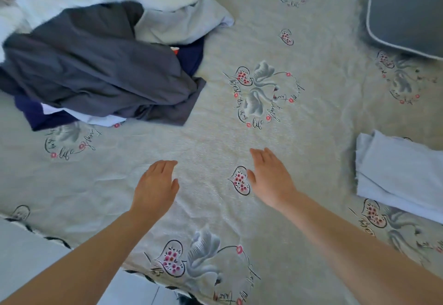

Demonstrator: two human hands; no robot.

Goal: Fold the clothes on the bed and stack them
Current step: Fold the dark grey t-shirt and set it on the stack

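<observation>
Printed bedspread (239, 40) (hearts, swans), grey cushion (407, 9); pale floor (21, 249)

Both hands reach over the bed (215, 136), fingers straight and holding nothing: the left hand (154, 187) and the right hand (271, 180) lie side by side, apart, above bare sheet near the bed's near edge. A loose pile (100, 48) of clothes lies toward the far left corner, a dark grey garment (96, 69) on top, with white and navy pieces under it. A folded pale blue garment (398, 172) lies at the right edge. A grey pillow (407, 9) sits at the far right corner.
</observation>
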